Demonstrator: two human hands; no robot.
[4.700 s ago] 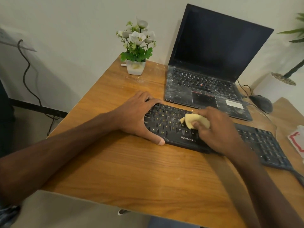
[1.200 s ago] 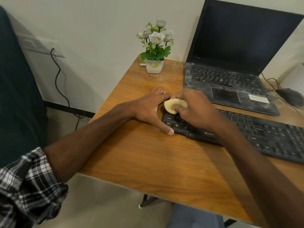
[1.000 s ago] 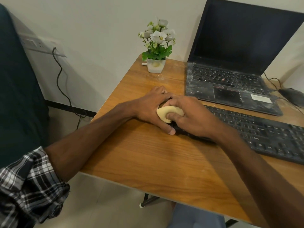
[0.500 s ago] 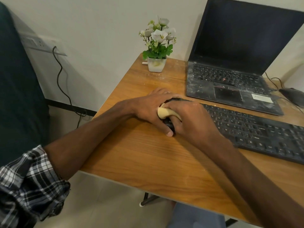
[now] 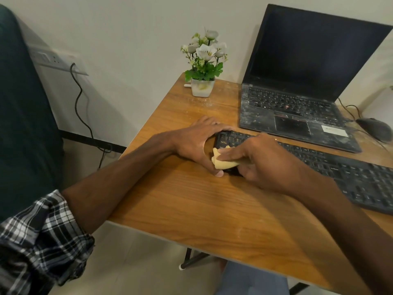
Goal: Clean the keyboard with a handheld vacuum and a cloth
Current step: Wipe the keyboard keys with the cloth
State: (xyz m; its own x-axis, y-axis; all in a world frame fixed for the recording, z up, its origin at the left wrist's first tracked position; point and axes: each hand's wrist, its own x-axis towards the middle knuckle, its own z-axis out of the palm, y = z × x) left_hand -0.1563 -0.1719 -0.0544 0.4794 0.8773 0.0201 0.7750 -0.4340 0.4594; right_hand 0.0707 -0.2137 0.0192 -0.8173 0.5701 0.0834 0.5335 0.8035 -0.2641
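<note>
Keyboard (image 5: 319,165), black, lies across the wooden desk (image 5: 191,205) from centre toward 4 o'clock, a laptop (image 5: 297,116) beyond it at 1 o'clock. I see the left hand (image 5: 197,143) clasping its 9 o'clock end, thumb and fingers curled round it, while the right hand (image 5: 261,160) pinches a yellow cloth (image 5: 223,161) against the near-corner keys.

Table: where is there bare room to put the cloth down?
Bare wood lies between the keyboard and the near edge of the table, and between the flower pot, laptop and left hand. The right side is crowded: laptop, keyboard, mouse.
</note>
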